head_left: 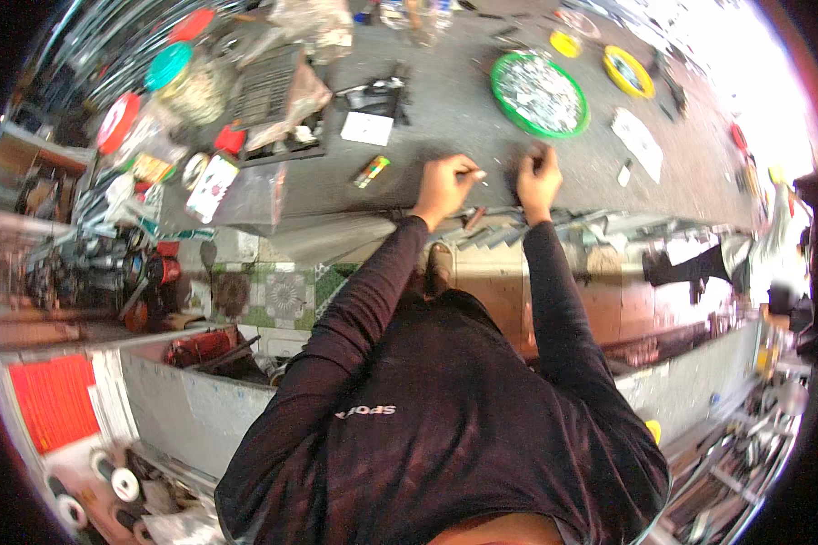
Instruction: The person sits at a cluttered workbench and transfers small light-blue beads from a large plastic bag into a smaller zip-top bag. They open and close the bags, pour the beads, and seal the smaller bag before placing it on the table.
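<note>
Over the near edge of the dark workbench [445, 100], my left hand [443, 189] is closed in a pinch. A tiny pale piece shows at its fingertips, too small to name. My right hand [538, 185] is just to the right, thumb and fingers curled together; whatever they hold, if anything, is hidden. The two hands are apart. Beyond my right hand stands a round green basket [554, 135] heaped with small silvery metal parts. Left of my left hand lies a small yellow, green and red printed object [372, 172], with a white card [366, 129] behind it.
A smaller yellow basket [646, 94] and a white crumpled sheet [637, 143] are at the right. On the left are a teal-lidded jar [200, 91], a compartmented dark tray [265, 86] and a clear plastic bag [254, 193]. Metal strips [591, 222] line the bench's near edge.
</note>
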`<state>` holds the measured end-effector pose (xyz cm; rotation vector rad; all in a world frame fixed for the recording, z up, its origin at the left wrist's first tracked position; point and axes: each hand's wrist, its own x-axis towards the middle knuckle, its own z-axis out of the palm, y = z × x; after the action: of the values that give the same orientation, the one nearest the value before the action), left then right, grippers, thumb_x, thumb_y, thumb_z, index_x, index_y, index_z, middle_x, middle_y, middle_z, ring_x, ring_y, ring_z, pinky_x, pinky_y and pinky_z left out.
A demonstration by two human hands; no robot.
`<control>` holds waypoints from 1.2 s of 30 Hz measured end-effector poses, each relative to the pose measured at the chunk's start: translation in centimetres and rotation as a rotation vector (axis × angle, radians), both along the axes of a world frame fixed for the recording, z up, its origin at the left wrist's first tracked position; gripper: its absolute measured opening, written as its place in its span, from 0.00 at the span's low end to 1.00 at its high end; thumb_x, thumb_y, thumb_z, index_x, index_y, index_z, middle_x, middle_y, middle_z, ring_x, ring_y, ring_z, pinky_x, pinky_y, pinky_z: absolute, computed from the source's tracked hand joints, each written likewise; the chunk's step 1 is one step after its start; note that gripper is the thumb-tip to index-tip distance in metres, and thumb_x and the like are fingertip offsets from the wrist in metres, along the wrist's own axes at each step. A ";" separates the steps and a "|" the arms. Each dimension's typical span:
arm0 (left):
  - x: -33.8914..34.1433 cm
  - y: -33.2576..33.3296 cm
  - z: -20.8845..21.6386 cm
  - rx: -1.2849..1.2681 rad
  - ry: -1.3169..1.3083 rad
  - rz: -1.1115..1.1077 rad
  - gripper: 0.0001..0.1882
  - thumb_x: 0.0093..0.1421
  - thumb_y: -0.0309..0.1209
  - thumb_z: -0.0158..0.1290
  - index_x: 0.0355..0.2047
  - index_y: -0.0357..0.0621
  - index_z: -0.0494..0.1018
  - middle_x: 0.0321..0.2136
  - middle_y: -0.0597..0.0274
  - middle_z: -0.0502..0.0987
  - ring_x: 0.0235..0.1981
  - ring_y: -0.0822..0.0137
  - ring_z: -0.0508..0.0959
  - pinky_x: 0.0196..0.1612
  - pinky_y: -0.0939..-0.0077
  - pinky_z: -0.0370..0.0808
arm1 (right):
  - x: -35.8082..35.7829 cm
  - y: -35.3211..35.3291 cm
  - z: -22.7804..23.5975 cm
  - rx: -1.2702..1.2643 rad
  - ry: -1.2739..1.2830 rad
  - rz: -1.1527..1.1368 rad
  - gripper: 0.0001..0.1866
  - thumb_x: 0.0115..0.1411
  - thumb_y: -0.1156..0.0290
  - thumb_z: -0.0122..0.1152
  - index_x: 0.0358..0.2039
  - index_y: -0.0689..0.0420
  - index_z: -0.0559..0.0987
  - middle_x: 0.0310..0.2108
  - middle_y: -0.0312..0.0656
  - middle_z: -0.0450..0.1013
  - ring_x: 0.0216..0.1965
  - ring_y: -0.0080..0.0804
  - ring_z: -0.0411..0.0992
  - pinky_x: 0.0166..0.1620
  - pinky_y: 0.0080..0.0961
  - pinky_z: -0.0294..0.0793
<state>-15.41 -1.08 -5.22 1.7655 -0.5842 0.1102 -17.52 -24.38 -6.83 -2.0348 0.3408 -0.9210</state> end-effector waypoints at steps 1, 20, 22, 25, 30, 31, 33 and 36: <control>0.0 0.0 0.0 -0.038 -0.020 -0.003 0.13 0.67 0.36 0.72 0.36 0.37 0.85 0.33 0.51 0.91 0.34 0.62 0.91 0.39 0.66 0.82 | 0.1 0.2 0.1 -0.043 0.010 0.018 0.11 0.64 0.74 0.65 0.46 0.61 0.84 0.38 0.55 0.84 0.40 0.53 0.85 0.47 0.44 0.82; 0.7 0.0 -0.6 -0.121 0.001 0.077 0.08 0.71 0.27 0.68 0.45 0.36 0.86 0.39 0.52 0.91 0.40 0.61 0.92 0.42 0.69 0.84 | -0.9 1.9 1.5 -0.393 0.141 0.230 0.12 0.58 0.70 0.74 0.42 0.57 0.85 0.40 0.50 0.78 0.46 0.56 0.79 0.51 0.50 0.79; 0.6 -0.2 -0.6 -0.064 -0.049 0.066 0.07 0.69 0.26 0.69 0.44 0.35 0.86 0.39 0.53 0.91 0.39 0.61 0.92 0.42 0.69 0.84 | -0.9 1.8 1.6 -0.390 0.161 0.254 0.12 0.59 0.69 0.76 0.42 0.56 0.85 0.39 0.48 0.78 0.46 0.55 0.79 0.51 0.50 0.79; 0.5 0.0 -0.6 -0.037 -0.133 0.002 0.09 0.63 0.24 0.72 0.43 0.36 0.87 0.39 0.51 0.91 0.37 0.60 0.90 0.43 0.65 0.84 | -0.7 1.7 1.6 -0.404 0.115 0.256 0.09 0.61 0.68 0.77 0.40 0.55 0.86 0.38 0.47 0.78 0.44 0.54 0.79 0.49 0.49 0.79; 0.2 0.3 -0.1 -0.049 -0.037 0.021 0.08 0.62 0.24 0.73 0.41 0.37 0.88 0.37 0.53 0.91 0.37 0.62 0.90 0.43 0.67 0.84 | -0.7 1.9 1.5 -0.365 0.162 0.245 0.08 0.63 0.71 0.75 0.37 0.57 0.82 0.34 0.47 0.78 0.42 0.54 0.79 0.49 0.48 0.79; 0.2 0.2 -0.1 -0.085 -0.037 0.027 0.08 0.62 0.24 0.73 0.41 0.37 0.88 0.36 0.53 0.91 0.37 0.63 0.90 0.43 0.67 0.84 | -0.8 2.0 1.5 -0.333 0.098 0.245 0.09 0.61 0.72 0.74 0.36 0.58 0.80 0.33 0.47 0.78 0.39 0.54 0.80 0.47 0.49 0.79; 0.3 0.1 -0.1 -0.105 -0.031 0.033 0.09 0.62 0.25 0.73 0.42 0.37 0.88 0.38 0.53 0.91 0.38 0.63 0.91 0.44 0.68 0.84 | -1.0 2.1 1.5 -0.304 0.097 0.209 0.09 0.59 0.72 0.74 0.36 0.58 0.80 0.33 0.47 0.79 0.38 0.55 0.80 0.45 0.49 0.79; 0.3 0.0 -0.4 -0.032 -0.096 0.053 0.10 0.63 0.27 0.73 0.44 0.37 0.88 0.41 0.54 0.91 0.40 0.60 0.91 0.45 0.67 0.85 | -1.3 2.3 1.6 -0.288 0.115 0.181 0.10 0.56 0.72 0.74 0.36 0.57 0.80 0.33 0.48 0.80 0.38 0.56 0.80 0.44 0.50 0.80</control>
<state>-15.11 -1.05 -5.64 1.7519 -0.6022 0.2411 -18.81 -22.11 -5.27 -2.3445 0.0849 -0.7786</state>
